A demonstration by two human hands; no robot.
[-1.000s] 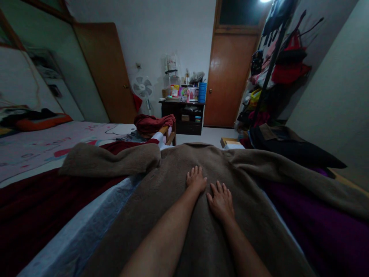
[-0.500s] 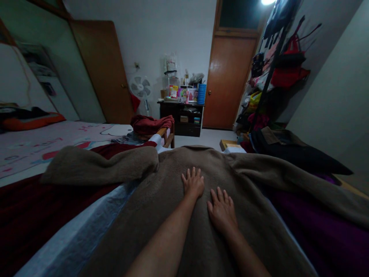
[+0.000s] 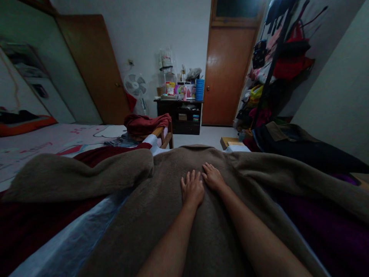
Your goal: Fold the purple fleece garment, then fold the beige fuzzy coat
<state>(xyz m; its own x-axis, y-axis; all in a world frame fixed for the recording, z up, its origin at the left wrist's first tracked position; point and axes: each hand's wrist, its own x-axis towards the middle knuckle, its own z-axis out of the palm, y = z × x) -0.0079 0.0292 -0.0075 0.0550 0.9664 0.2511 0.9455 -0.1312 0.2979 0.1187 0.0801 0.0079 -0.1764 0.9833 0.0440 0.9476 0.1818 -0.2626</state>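
Note:
A brown fleecy coat [image 3: 170,207] lies spread out in front of me, its collar at the far end and its sleeves stretched to both sides. My left hand [image 3: 192,188] rests flat on the upper middle of the coat, fingers spread and holding nothing. Close to its right and slightly farther up, my right hand [image 3: 212,176] lies on the coat too, fingers extended and angled to the left, also holding nothing.
Dark red cloth [image 3: 37,219] lies under the left sleeve, purple cloth [image 3: 325,223] under the right. Dark folded clothing [image 3: 311,146] sits at the right. Beyond are a wooden bed end with a red cloth [image 3: 147,125], a fan [image 3: 135,85] and a black cabinet [image 3: 190,127].
My right hand has moved up the coat, toward the collar and to the left, beside my left hand. My left hand stays nearly in place. The view has shifted slightly.

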